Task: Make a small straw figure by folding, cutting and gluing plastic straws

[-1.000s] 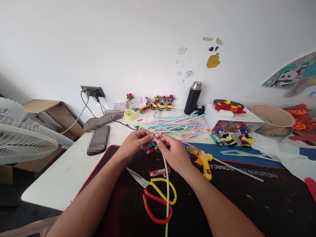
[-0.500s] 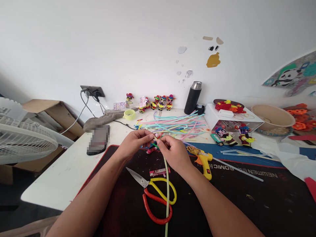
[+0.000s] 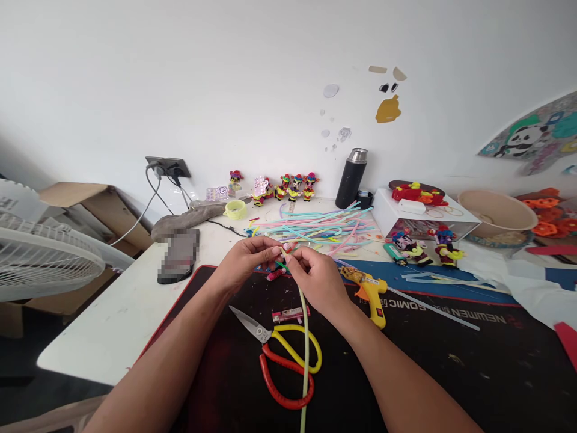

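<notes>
Little has shifted since the earlier frame beyond a slight drift of view: the left hand (image 3: 255,255) and right hand (image 3: 319,275) have fingers clamped on a pale green strip (image 3: 303,313), its long loose length crossing the scissors (image 3: 268,382). The figures (image 3: 296,187) look finished; the held piece looks part-made. A white box (image 3: 383,211) holds small, blurred items.

Left of the scissors (image 3: 256,331), bare black mat (image 3: 211,361) lies open. Right of them, the glue gun (image 3: 373,297) blocks passage.
</notes>
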The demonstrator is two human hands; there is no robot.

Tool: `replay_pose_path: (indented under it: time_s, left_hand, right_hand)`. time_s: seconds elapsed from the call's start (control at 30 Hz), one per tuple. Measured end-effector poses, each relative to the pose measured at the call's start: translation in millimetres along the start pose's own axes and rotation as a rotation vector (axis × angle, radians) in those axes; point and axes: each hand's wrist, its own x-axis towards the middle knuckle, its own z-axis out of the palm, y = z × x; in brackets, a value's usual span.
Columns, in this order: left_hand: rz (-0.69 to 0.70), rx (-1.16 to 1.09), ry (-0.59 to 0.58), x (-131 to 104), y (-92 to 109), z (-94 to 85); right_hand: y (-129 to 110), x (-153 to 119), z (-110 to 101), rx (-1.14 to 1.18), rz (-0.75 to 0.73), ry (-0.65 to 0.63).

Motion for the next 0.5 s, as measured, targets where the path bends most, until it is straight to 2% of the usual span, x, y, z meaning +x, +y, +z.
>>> replay_pose_path:
  time_s: [0.5]
  left_hand:
    - [-0.003, 0.015, -0.008, 0.0, 2.0, 1.9]
  right_hand:
    - [0.2, -2.0, 2.0, -0.050, -0.028, -0.011]
